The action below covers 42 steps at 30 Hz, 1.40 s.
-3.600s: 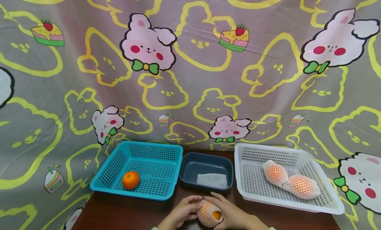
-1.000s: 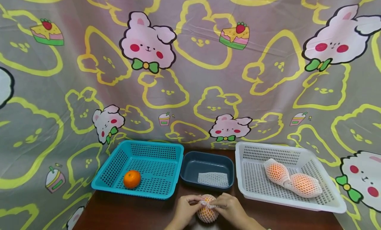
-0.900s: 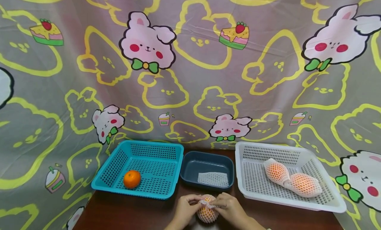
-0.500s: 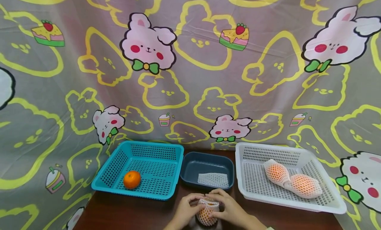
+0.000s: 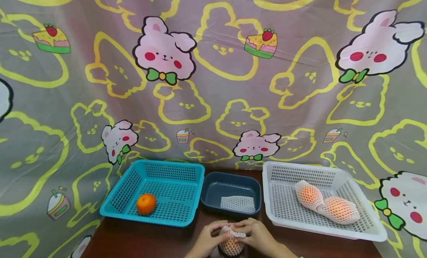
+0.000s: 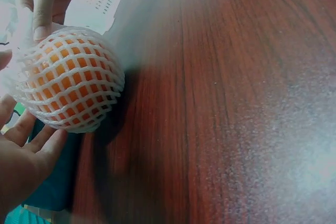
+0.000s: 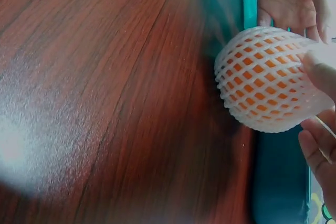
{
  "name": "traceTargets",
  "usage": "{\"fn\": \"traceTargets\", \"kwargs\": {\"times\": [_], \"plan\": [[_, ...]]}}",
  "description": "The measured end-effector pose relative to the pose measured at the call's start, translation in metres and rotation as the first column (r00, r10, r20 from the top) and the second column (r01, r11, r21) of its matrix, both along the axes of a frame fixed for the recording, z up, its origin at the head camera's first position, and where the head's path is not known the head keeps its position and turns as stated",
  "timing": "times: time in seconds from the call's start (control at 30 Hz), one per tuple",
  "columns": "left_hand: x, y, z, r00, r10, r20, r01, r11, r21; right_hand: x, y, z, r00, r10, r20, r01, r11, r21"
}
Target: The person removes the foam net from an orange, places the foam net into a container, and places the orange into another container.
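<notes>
An orange in a white foam net sleeve (image 5: 231, 247) is held between both hands near the table's front edge. My left hand (image 5: 207, 239) grips it from the left, thumb against the net; in the left wrist view its fingertips (image 6: 52, 142) touch the underside. On the opposite side my right hand (image 5: 258, 237) pinches the net near its gathered upper rim, and in the right wrist view the thumb (image 7: 320, 74) presses on the mesh. The net covers most of the fruit, its loose edge bunched at the top between the hands.
A turquoise basket (image 5: 151, 219) at left holds a bare orange (image 5: 146, 204). In the middle, a dark blue tray (image 5: 230, 180) holds a flat foam net (image 5: 237, 204). Two netted oranges (image 5: 340, 209) lie in the white basket (image 5: 277, 217) at right. A patterned curtain (image 5: 213, 83) hangs behind.
The netted orange has turned: its bare patch faced right earlier, and now the net's edge is at the top. The right hand's fingers spread round the fruit, then drew back to the net's rim.
</notes>
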State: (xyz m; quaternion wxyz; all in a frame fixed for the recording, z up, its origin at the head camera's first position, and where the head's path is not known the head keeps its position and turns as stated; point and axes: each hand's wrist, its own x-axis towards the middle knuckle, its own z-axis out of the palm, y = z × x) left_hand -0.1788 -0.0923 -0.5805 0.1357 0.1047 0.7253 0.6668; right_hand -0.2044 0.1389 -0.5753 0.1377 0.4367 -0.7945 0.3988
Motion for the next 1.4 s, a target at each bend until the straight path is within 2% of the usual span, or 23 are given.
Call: {"fn": "traceTargets", "kwargs": {"times": [0.1,0.23,0.33,0.47,0.57,0.8,0.97,1.13,1.23,1.4], "plan": [[0.002,-0.001,-0.002,1.0,-0.003,0.027,0.003,1.0,0.023,0.0,-0.004,-0.001,0.998,0.007,-0.06,-0.009,1.0,-0.022],[0.004,-0.001,-0.006,0.999,0.031,-0.012,-0.031,0.999,0.038,0.0,-0.007,-0.001,0.995,0.014,-0.098,-0.017,0.999,-0.028],[0.004,-0.001,-0.007,0.997,0.064,-0.051,-0.062,0.997,0.037,-0.001,-0.005,0.001,0.999,0.027,-0.038,-0.026,1.0,0.013],[0.003,-0.001,-0.005,0.991,0.089,-0.103,-0.091,0.996,-0.016,-0.003,0.001,0.006,0.992,0.036,0.117,-0.048,0.994,0.099],[0.003,0.001,-0.004,0.984,0.103,-0.145,-0.113,0.992,-0.058,-0.005,0.003,0.008,0.988,0.036,0.152,-0.051,0.994,0.098],[0.004,0.008,0.004,0.972,0.163,-0.167,-0.18,0.979,-0.093,-0.005,-0.003,0.007,1.0,-0.005,0.01,0.005,1.0,0.014],[0.005,0.013,0.007,0.948,0.21,-0.242,-0.255,0.951,-0.175,-0.005,-0.005,0.005,0.998,-0.005,-0.06,0.002,0.999,-0.044],[0.005,0.015,0.008,0.92,0.229,-0.32,-0.299,0.935,-0.191,-0.006,-0.006,0.005,0.994,-0.001,-0.113,-0.007,0.998,-0.068],[0.005,0.015,0.008,0.917,0.229,-0.328,-0.303,0.933,-0.195,-0.006,-0.006,0.005,0.992,0.001,-0.129,-0.011,0.997,-0.072],[0.007,0.015,0.009,0.925,0.23,-0.301,-0.292,0.939,-0.18,-0.004,-0.007,0.003,0.988,-0.004,-0.156,-0.009,0.997,-0.081]]}}
